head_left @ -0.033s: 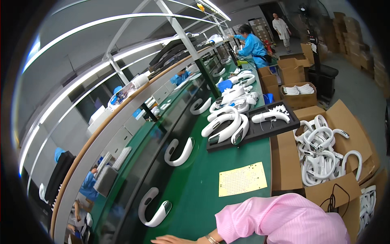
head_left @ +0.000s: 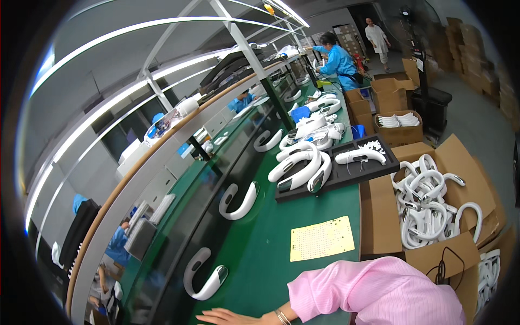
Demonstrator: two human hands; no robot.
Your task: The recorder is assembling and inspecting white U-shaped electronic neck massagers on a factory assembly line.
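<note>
My right hand lies flat at the lower edge of the head view, on the green worktop. Its fingers are stretched out to the left and hold nothing; part of the hand is cut off by the picture's edge. A pink sleeve and metal bangles show on that arm. Nearest the fingers is a white U-shaped neck fan lying on its side. A second neck fan lies farther up the worktop. Beyond my forearm rests a yellow sheet with rows of small marks. My left hand is out of sight.
A black tray holds several neck fans. At the right, an open carton is piled with white neck-fan parts. A co-worker in blue works far along the bench; another person stands beyond. A metal frame rises over the bench.
My right hand has slid slightly left and up on the worktop. The person in the far background has shifted a little. The neck fans stay where they were.
</note>
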